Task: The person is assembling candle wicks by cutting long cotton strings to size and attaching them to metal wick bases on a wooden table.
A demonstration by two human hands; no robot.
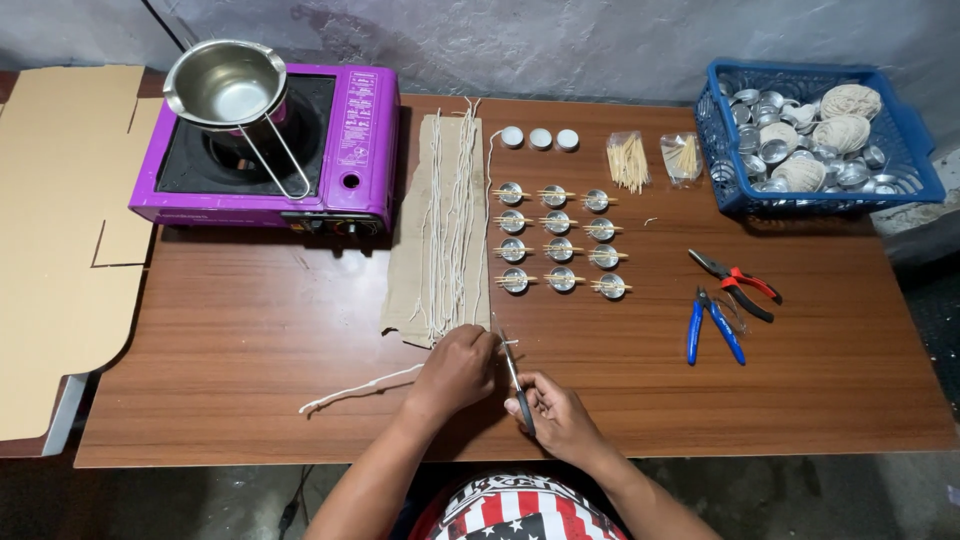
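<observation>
Purple portable stove (300,150) with steel pouring pot (225,85) at upper left, blue basket (910,150) of metal cups and string balls upper right, red-handled pliers (735,283) and blue-handled pliers (712,325) right of centre, cardboard sheet (60,230) far left

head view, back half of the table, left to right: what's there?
Cardboard sheet → purple portable stove with a steel pouring pot on it → brown cloth with white wick strands → small metal cups in rows → bags of wooden sticks → blue basket.

2 clear toothpick bags (629,158) — table's far side
</observation>
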